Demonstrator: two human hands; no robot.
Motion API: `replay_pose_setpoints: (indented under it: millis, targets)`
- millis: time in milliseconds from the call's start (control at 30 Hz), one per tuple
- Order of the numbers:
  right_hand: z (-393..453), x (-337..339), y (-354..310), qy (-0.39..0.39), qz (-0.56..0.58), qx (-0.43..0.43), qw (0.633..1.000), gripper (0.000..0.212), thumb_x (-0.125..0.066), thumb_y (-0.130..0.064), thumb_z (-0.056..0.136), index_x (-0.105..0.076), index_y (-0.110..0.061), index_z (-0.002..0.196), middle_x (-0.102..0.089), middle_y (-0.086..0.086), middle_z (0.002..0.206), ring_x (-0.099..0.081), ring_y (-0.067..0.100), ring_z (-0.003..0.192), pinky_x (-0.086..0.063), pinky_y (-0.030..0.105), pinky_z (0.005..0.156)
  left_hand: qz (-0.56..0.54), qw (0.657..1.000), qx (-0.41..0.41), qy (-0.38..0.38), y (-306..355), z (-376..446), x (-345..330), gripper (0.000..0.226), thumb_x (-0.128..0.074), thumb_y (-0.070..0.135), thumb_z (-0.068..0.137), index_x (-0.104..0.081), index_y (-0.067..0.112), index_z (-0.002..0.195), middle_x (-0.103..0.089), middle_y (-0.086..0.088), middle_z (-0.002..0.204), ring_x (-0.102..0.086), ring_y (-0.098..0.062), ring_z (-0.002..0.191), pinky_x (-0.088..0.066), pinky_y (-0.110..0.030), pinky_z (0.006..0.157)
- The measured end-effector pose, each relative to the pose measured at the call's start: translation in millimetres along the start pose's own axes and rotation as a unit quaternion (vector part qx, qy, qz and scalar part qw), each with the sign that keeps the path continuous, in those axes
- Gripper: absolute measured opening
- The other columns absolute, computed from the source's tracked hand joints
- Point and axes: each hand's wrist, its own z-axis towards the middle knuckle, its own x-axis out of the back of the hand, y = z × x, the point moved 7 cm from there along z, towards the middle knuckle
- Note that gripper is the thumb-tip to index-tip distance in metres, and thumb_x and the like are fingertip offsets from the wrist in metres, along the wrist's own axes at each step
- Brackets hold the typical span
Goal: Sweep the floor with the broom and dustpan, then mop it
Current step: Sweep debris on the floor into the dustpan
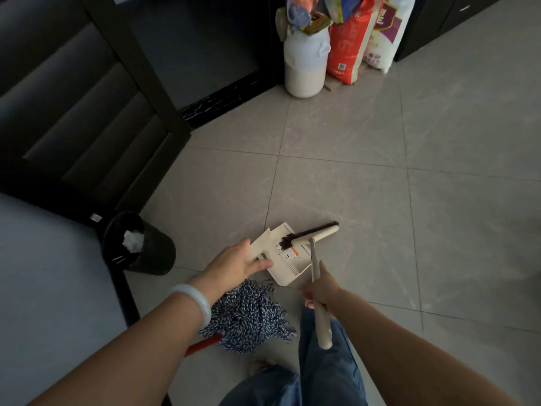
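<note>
Two hands were busy over the grey tile floor point(380, 142). The right hand point(320, 285) was curled tight around the long cream handle of the one broom point(314, 260), whose black bristles rested on the front edge of the one cream dustpan point(288, 259). The dustpan lay flat on the floor, just ahead of the person's legs. The left hand point(234, 263), with a pale bangle point(194, 301) on its wrist, had its fingers stretched out and loose, touching a piece of white paper point(260, 244) at the dustpan's left side. I cannot tell if it held the paper. One mop point(248, 317) with blue and white strings and a red stick lay on the floor under the left arm. One black bin point(140, 244) stood to the left. Farther off, by the dark wall, stood one white jug point(306, 65) and two sacks, one orange point(349, 45) and one white point(386, 33).
</note>
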Motion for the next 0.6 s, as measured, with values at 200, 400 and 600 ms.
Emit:
replay_pose_setpoints:
  millis: [200, 400, 600]
  targets:
    - [10.6, 10.5, -20.2, 0.019, 0.052, 0.034, 0.998, 0.064, -0.048, -0.015, 0.098, -0.016, -0.029, 0.151, -0.054, 0.018, 0.116, -0.063, 0.028, 0.073, -0.059, 0.042, 0.066, -0.017, 1.000, 0.015, 0.007, -3.1, 3.0, 1.4, 0.050, -0.055, 0.064, 0.084, -0.054, 0.016, 0.096, -0.063, 0.001, 0.082, -0.061, -0.017, 0.074, -0.049, -0.035, 0.067]
    - [8.3, 16.2, -34.7, 0.033, 0.316, 0.079, 0.945, 0.022, -0.048, -0.006, 0.097, -0.067, -0.007, 0.108, -0.066, 0.013, 0.111, -0.065, 0.027, 0.090, -0.059, 0.029, 0.073, -0.017, 1.000, 0.020, 0.006, -0.6, 4.8, 2.1, 0.051, -0.049, 0.065, 0.087, -0.053, 0.015, 0.096, -0.063, 0.002, 0.082, -0.063, -0.017, 0.077, -0.051, -0.035, 0.072]
    - [-8.5, 20.8, -81.6, -0.033, 0.345, 0.211, 0.914, 0.029, -0.053, 0.009, 0.087, -0.069, -0.011, 0.101, -0.070, 0.010, 0.098, -0.066, 0.022, 0.093, -0.056, 0.028, 0.079, -0.031, 0.999, 0.034, 0.009, -4.5, 11.0, 5.2, 0.052, -0.050, 0.066, 0.086, -0.054, 0.016, 0.099, -0.066, -0.001, 0.087, -0.064, -0.018, 0.081, -0.052, -0.037, 0.075]
